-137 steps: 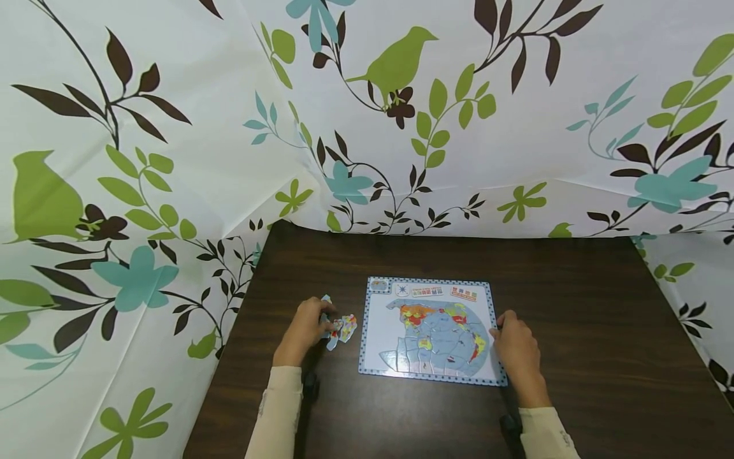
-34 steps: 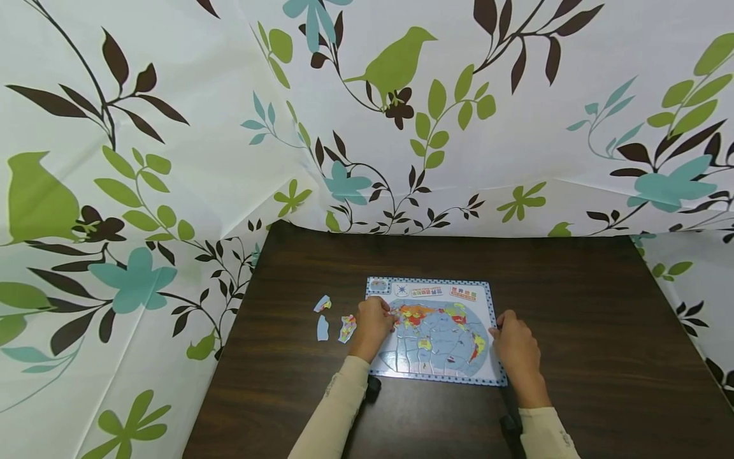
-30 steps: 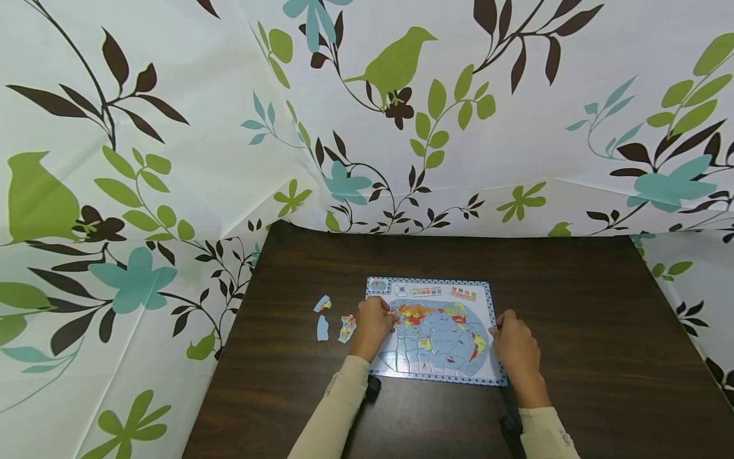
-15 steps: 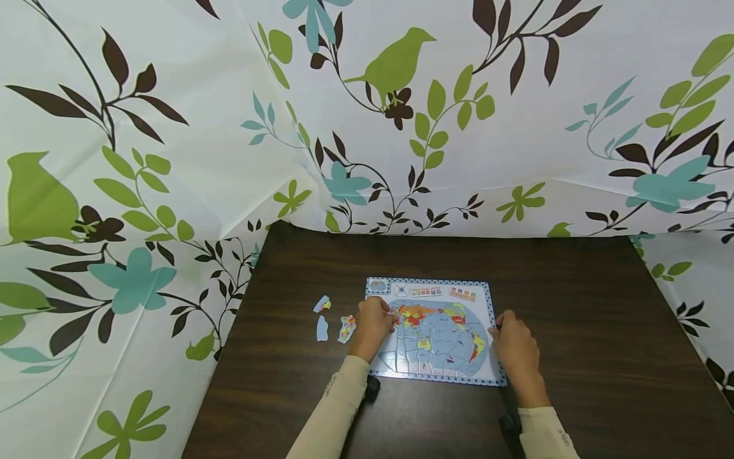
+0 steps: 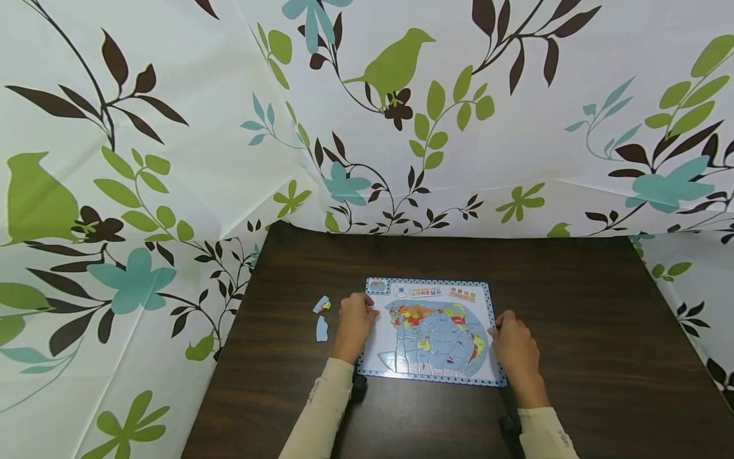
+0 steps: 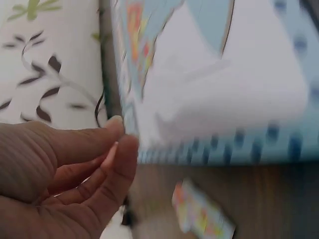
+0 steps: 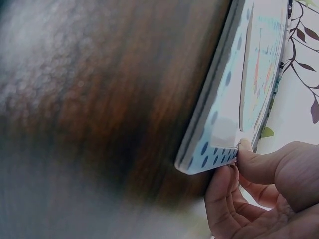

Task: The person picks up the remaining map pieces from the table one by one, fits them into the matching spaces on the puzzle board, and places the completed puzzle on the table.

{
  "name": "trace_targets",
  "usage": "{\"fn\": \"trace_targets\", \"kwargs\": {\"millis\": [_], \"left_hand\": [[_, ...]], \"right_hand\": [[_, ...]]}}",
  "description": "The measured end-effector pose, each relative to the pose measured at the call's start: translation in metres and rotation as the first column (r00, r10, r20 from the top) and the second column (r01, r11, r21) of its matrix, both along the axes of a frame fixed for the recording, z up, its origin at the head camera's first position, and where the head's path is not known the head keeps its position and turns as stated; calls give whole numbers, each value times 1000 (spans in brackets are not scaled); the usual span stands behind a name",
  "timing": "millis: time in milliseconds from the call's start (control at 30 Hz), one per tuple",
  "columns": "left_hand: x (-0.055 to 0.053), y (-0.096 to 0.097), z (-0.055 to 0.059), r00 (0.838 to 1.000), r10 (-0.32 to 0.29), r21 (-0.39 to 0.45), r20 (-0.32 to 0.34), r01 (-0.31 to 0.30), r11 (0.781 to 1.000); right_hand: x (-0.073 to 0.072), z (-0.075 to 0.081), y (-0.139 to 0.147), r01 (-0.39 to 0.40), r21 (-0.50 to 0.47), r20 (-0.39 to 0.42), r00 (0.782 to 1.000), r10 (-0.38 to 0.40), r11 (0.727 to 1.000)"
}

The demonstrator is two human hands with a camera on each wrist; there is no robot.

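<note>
A world map jigsaw puzzle board (image 5: 434, 288) with a blue dotted border lies on the table, its picture pieces set in place except for a bare white stretch at the left. My left hand (image 5: 355, 325) is over the board's left edge, thumb and fingers loosely bent with nothing seen between them; the left wrist view has this hand (image 6: 84, 169) beside the border. My right hand (image 5: 517, 350) pinches the board's right edge, thumb on top and fingers below in the right wrist view. A colourful puzzle piece (image 6: 202, 211), blurred, lies off the board and is hidden by my left hand in the head view.
Two more loose puzzle pieces lie left of my left hand: a blue and yellow piece (image 5: 322, 304) and a plain blue piece (image 5: 322, 329). The dark wooden table (image 5: 585, 306) meets a patterned cloth (image 5: 229, 127) at its back and left sides.
My left hand went from the loose pieces to the map's upper left, stayed there, and now has drawn back leftward. A piece now sits at the map's left side. My right hand keeps its place.
</note>
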State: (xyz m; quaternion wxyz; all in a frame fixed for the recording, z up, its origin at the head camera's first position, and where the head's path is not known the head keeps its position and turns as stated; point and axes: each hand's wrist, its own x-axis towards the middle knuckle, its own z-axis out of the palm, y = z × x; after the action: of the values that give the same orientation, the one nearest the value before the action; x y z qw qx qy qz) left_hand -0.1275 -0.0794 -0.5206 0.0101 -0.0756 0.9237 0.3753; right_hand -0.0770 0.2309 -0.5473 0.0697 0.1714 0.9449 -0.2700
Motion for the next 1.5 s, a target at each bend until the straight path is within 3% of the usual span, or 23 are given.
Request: {"fn": "trace_targets", "kwargs": {"millis": [267,467,667,900,1067,1333,1500], "left_hand": [[-7,-45,9,1000,25,-49,-8,-26,998],[-7,-62,5,998,53,-55,27,-51,997],[-3,-65,-1,998,39,-59,58,-36,998],[1,-64,-8,994,-48,-60,96,54,997],[4,-63,-11,993,-97,-93,66,103,990],[8,-63,-15,990,-136,-171,-46,127,977],[7,-62,-15,994,-110,-151,-9,107,983]], "right_hand": [[-1,1,0,0,-8,0,1000,0,1000],[0,1,0,3,-12,3,1000,-3,1000],[0,1,1,3,-13,4,1000,-3,1000],[-1,3,1,6,-14,17,1000,-6,1000],[-2,4,1,9,-17,29,1000,-9,1000],[0,3,1,1,-14,14,1000,-1,1000],[0,3,0,3,-15,10,1000,-3,1000]]}}
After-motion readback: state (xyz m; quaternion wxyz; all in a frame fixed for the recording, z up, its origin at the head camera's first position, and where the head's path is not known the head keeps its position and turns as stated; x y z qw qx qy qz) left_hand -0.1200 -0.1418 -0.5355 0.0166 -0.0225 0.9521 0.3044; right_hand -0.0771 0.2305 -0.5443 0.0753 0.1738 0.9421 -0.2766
